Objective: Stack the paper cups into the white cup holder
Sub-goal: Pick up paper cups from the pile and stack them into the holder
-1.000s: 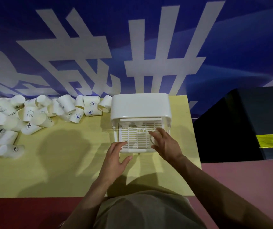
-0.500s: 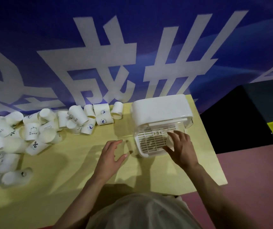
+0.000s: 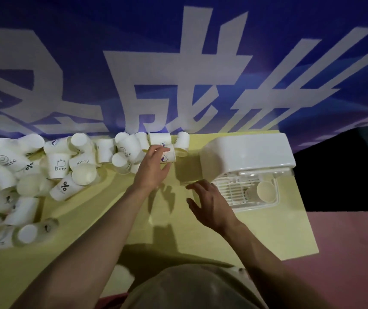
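Both bare forearms are reaching forward from the bottom of the view. The left hand (image 3: 153,167) is stretching far ahead, palm down, its fingers and thumb curling around something at the fingertips. The right hand (image 3: 209,202) is hovering lower, palm down, its fingers loosely spread and pointing left.

The left hand (image 3: 154,168) now reaches a paper cup (image 3: 167,155) in the pile, while the right hand (image 3: 209,202) is off the cup holder (image 3: 247,157).

yellow table (image 3: 178,230); blue banner (image 3: 89,41) behind, white characters.
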The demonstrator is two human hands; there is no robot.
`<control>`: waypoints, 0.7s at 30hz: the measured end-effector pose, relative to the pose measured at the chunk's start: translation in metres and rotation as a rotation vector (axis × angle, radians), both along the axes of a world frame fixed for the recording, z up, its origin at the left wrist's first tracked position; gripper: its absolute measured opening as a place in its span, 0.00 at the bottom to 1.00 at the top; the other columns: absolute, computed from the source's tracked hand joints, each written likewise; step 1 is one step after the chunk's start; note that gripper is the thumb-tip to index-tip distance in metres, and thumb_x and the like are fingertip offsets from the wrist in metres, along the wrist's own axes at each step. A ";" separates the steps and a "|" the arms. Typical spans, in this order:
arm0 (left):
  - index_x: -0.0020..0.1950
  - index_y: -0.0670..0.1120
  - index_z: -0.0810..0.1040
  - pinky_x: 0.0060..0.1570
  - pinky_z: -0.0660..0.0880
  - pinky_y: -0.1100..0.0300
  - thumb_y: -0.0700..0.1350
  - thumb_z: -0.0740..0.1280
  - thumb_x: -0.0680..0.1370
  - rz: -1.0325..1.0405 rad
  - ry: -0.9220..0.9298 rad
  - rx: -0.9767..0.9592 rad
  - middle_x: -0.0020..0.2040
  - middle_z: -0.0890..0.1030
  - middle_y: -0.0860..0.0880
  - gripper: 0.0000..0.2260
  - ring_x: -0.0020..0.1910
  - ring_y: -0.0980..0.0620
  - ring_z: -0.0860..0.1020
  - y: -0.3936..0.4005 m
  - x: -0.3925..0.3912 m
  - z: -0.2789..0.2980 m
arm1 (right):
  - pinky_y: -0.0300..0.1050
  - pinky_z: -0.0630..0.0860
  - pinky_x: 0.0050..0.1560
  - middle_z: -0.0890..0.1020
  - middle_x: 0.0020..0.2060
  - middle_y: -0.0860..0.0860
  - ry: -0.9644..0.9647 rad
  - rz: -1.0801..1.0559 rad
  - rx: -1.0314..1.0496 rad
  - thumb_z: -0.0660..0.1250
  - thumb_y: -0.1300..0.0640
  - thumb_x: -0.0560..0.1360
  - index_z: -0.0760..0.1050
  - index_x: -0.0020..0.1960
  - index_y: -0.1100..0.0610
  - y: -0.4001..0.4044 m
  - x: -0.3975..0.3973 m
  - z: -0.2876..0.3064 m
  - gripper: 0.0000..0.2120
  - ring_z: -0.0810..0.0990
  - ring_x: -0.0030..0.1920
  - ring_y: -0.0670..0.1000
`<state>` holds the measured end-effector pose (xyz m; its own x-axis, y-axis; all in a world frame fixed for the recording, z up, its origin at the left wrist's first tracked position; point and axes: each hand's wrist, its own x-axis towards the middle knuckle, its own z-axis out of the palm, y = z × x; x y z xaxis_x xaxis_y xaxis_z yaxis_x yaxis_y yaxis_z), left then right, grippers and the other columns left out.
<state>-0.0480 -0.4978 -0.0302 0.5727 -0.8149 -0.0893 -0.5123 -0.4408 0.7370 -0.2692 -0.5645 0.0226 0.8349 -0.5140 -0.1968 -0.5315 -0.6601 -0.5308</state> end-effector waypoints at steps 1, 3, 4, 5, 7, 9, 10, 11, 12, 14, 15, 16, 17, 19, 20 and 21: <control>0.69 0.47 0.76 0.58 0.76 0.55 0.43 0.73 0.78 0.008 -0.012 0.021 0.67 0.72 0.51 0.19 0.58 0.50 0.77 -0.008 0.005 -0.001 | 0.54 0.78 0.60 0.79 0.62 0.53 -0.008 0.004 0.006 0.69 0.53 0.78 0.77 0.66 0.54 -0.004 0.004 0.001 0.17 0.79 0.59 0.58; 0.69 0.48 0.75 0.56 0.78 0.50 0.44 0.72 0.78 -0.002 -0.043 0.076 0.68 0.71 0.51 0.19 0.57 0.47 0.78 -0.022 0.014 -0.006 | 0.53 0.78 0.61 0.79 0.61 0.52 -0.030 -0.001 0.018 0.70 0.55 0.77 0.77 0.65 0.54 -0.013 0.013 0.002 0.17 0.80 0.58 0.57; 0.70 0.48 0.74 0.55 0.79 0.48 0.44 0.72 0.78 -0.024 -0.061 0.105 0.68 0.71 0.50 0.20 0.59 0.46 0.78 -0.026 0.018 -0.010 | 0.53 0.78 0.61 0.79 0.60 0.52 -0.038 -0.009 0.018 0.70 0.56 0.77 0.78 0.65 0.54 -0.017 0.018 0.002 0.17 0.80 0.57 0.57; 0.71 0.47 0.73 0.54 0.79 0.46 0.44 0.72 0.78 -0.054 -0.074 0.129 0.69 0.71 0.49 0.22 0.60 0.45 0.78 -0.030 0.020 -0.016 | 0.53 0.78 0.60 0.79 0.60 0.52 -0.044 -0.020 0.015 0.70 0.57 0.77 0.78 0.65 0.54 -0.021 0.023 0.001 0.17 0.81 0.56 0.58; 0.72 0.46 0.72 0.53 0.80 0.46 0.44 0.74 0.76 -0.099 -0.090 0.156 0.68 0.71 0.48 0.25 0.62 0.45 0.77 -0.033 0.022 -0.028 | 0.53 0.79 0.59 0.79 0.59 0.53 -0.059 -0.052 0.018 0.71 0.58 0.76 0.78 0.65 0.55 -0.026 0.031 -0.001 0.17 0.81 0.56 0.59; 0.72 0.47 0.71 0.54 0.80 0.45 0.45 0.76 0.75 -0.116 -0.101 0.192 0.69 0.71 0.48 0.27 0.64 0.45 0.76 -0.036 0.020 -0.039 | 0.52 0.79 0.59 0.79 0.59 0.54 -0.076 -0.087 0.029 0.72 0.59 0.75 0.78 0.65 0.56 -0.030 0.038 -0.003 0.18 0.81 0.57 0.59; 0.73 0.47 0.71 0.56 0.79 0.45 0.45 0.76 0.75 -0.119 -0.103 0.213 0.70 0.71 0.47 0.28 0.66 0.45 0.75 -0.037 0.019 -0.043 | 0.51 0.78 0.60 0.79 0.60 0.55 -0.077 -0.097 0.033 0.71 0.59 0.76 0.78 0.65 0.57 -0.032 0.041 -0.003 0.18 0.80 0.57 0.59; 0.73 0.46 0.70 0.58 0.78 0.44 0.45 0.76 0.75 -0.124 -0.103 0.221 0.70 0.71 0.47 0.29 0.68 0.44 0.73 -0.037 0.018 -0.048 | 0.51 0.78 0.60 0.79 0.60 0.55 -0.079 -0.102 0.035 0.71 0.59 0.76 0.78 0.65 0.57 -0.035 0.045 -0.004 0.18 0.80 0.57 0.59; 0.74 0.46 0.70 0.61 0.77 0.43 0.44 0.76 0.75 -0.130 -0.095 0.221 0.71 0.71 0.46 0.29 0.69 0.43 0.72 -0.038 0.018 -0.052 | 0.51 0.78 0.61 0.79 0.60 0.56 -0.082 -0.107 0.039 0.71 0.59 0.76 0.78 0.65 0.58 -0.038 0.048 -0.005 0.18 0.80 0.58 0.59; 0.74 0.46 0.70 0.62 0.76 0.43 0.41 0.74 0.76 -0.134 -0.056 0.215 0.71 0.71 0.44 0.27 0.69 0.41 0.73 -0.041 0.017 -0.058 | 0.52 0.77 0.62 0.79 0.61 0.58 -0.084 -0.121 0.039 0.71 0.60 0.76 0.77 0.66 0.60 -0.044 0.057 -0.008 0.19 0.80 0.58 0.60; 0.74 0.46 0.70 0.62 0.76 0.43 0.38 0.72 0.77 -0.140 -0.041 0.217 0.70 0.72 0.44 0.26 0.67 0.41 0.74 -0.041 0.016 -0.063 | 0.54 0.77 0.62 0.79 0.61 0.58 -0.084 -0.130 0.033 0.71 0.60 0.75 0.77 0.66 0.60 -0.048 0.062 -0.009 0.20 0.80 0.58 0.60; 0.74 0.46 0.71 0.61 0.76 0.44 0.36 0.71 0.76 -0.152 -0.040 0.225 0.69 0.73 0.44 0.26 0.65 0.41 0.75 -0.040 0.013 -0.066 | 0.55 0.77 0.62 0.78 0.62 0.59 -0.086 -0.140 0.024 0.71 0.60 0.75 0.76 0.67 0.60 -0.051 0.067 -0.010 0.20 0.79 0.58 0.61; 0.73 0.47 0.71 0.60 0.76 0.44 0.37 0.71 0.76 -0.164 -0.027 0.234 0.67 0.74 0.44 0.26 0.64 0.41 0.75 -0.038 0.010 -0.068 | 0.56 0.76 0.63 0.78 0.62 0.59 -0.091 -0.151 0.016 0.71 0.60 0.74 0.76 0.67 0.60 -0.054 0.073 -0.012 0.21 0.79 0.59 0.61; 0.72 0.47 0.71 0.57 0.79 0.43 0.43 0.74 0.74 -0.175 0.013 0.223 0.66 0.74 0.43 0.27 0.63 0.40 0.75 -0.027 -0.002 -0.074 | 0.57 0.75 0.64 0.78 0.64 0.59 -0.081 -0.180 0.019 0.71 0.60 0.73 0.76 0.68 0.59 -0.062 0.084 -0.016 0.23 0.78 0.60 0.61; 0.72 0.47 0.71 0.55 0.80 0.42 0.45 0.76 0.73 -0.176 0.008 0.209 0.66 0.75 0.41 0.29 0.63 0.38 0.76 -0.020 -0.009 -0.078 | 0.57 0.74 0.65 0.77 0.64 0.59 -0.072 -0.194 0.023 0.71 0.60 0.72 0.75 0.68 0.59 -0.066 0.089 -0.020 0.24 0.77 0.61 0.62; 0.73 0.47 0.71 0.55 0.80 0.42 0.46 0.76 0.72 -0.186 -0.026 0.208 0.66 0.76 0.40 0.31 0.63 0.37 0.77 -0.013 -0.017 -0.083 | 0.58 0.74 0.66 0.76 0.64 0.60 -0.065 -0.204 0.019 0.72 0.60 0.72 0.75 0.68 0.60 -0.070 0.094 -0.026 0.24 0.76 0.62 0.63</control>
<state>-0.0647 -0.5112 -0.1131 0.4191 -0.8721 -0.2527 -0.6164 -0.4776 0.6261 -0.1751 -0.6346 -0.0029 0.7253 -0.6702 -0.1574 -0.6172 -0.5318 -0.5799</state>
